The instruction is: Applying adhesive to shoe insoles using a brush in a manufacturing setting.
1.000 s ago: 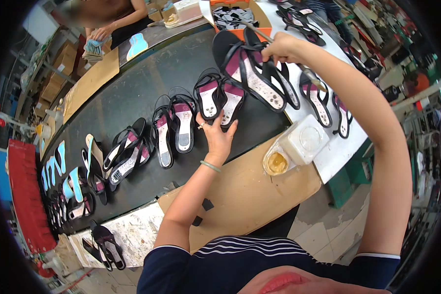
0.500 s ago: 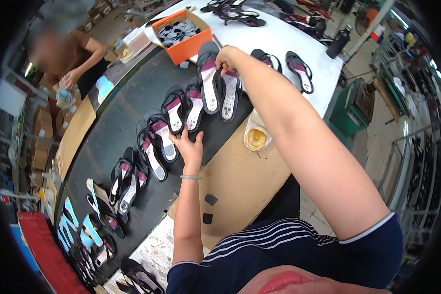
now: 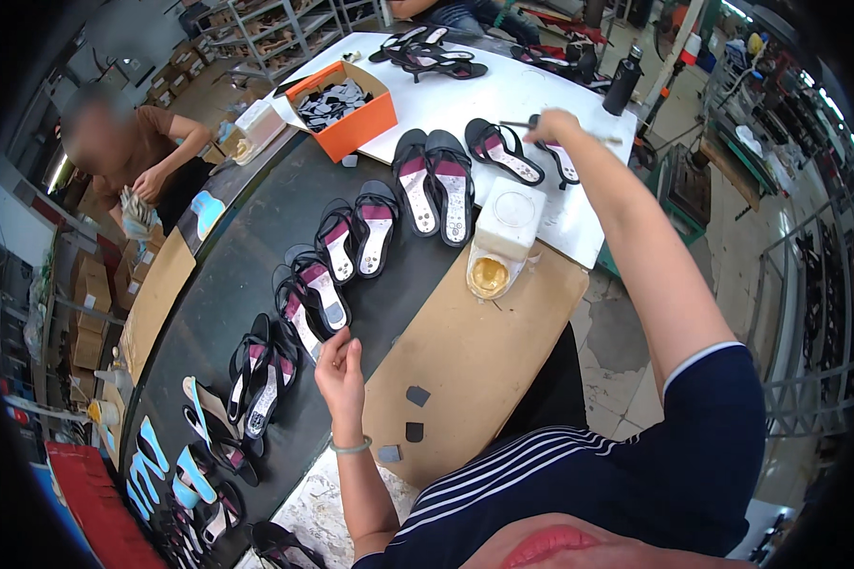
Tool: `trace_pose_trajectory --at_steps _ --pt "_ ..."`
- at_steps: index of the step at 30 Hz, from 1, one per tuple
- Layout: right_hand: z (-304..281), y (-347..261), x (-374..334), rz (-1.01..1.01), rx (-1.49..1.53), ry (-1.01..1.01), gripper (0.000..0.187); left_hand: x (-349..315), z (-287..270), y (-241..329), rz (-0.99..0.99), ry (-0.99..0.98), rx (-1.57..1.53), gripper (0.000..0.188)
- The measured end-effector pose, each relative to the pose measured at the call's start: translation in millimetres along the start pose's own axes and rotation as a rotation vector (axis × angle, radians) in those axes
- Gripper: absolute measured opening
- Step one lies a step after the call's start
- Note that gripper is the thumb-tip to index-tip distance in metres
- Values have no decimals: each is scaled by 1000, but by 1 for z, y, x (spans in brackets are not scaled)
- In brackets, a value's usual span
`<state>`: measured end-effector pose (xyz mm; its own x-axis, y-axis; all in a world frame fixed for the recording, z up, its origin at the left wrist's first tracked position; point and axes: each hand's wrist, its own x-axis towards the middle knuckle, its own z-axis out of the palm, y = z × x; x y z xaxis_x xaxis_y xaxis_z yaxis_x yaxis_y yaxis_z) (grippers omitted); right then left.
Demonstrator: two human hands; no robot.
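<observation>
My right hand [image 3: 557, 127] is closed round a thin stick-like tool [image 3: 609, 139], perhaps a brush, at the far right above a black sandal [image 3: 562, 163]. Its dark end points left and its pale end right. My left hand [image 3: 342, 376] holds nothing, fingers loosely bent and partly apart, close to the near end of a black thong sandal [image 3: 301, 321]. Sandals with white and purple insoles line the dark table in pairs; one pair [image 3: 434, 190] lies farther up. Between my arms stands a white container [image 3: 510, 220] beside an open cup of yellowish paste [image 3: 489, 277].
An orange box [image 3: 353, 116] holds many small dark and grey pieces. Small dark patches [image 3: 417, 395] lie on the brown board [image 3: 465, 365]. A black bottle [image 3: 623, 82] stands at the back right. Across the table a person [image 3: 142, 161] handles something pale. Light-blue soles [image 3: 150, 446] lie lower left.
My right hand has left the far sandal pair and moved right, where the thin tool now shows. My left hand has come back from a sandal toward me. The white container is now uncovered to view.
</observation>
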<state>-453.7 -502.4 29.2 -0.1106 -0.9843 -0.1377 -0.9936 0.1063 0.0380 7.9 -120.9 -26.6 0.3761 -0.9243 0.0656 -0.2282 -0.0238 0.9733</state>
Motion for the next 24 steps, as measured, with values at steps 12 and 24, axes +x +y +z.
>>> trace_pose_trajectory --at_steps 12,24 --pt "18 -10 40 2 115 151 38 -64 -62 -18 -19 134 26 24" --pt "-124 -94 -181 -710 448 379 38 -102 15 -31 280 -223 350 32"
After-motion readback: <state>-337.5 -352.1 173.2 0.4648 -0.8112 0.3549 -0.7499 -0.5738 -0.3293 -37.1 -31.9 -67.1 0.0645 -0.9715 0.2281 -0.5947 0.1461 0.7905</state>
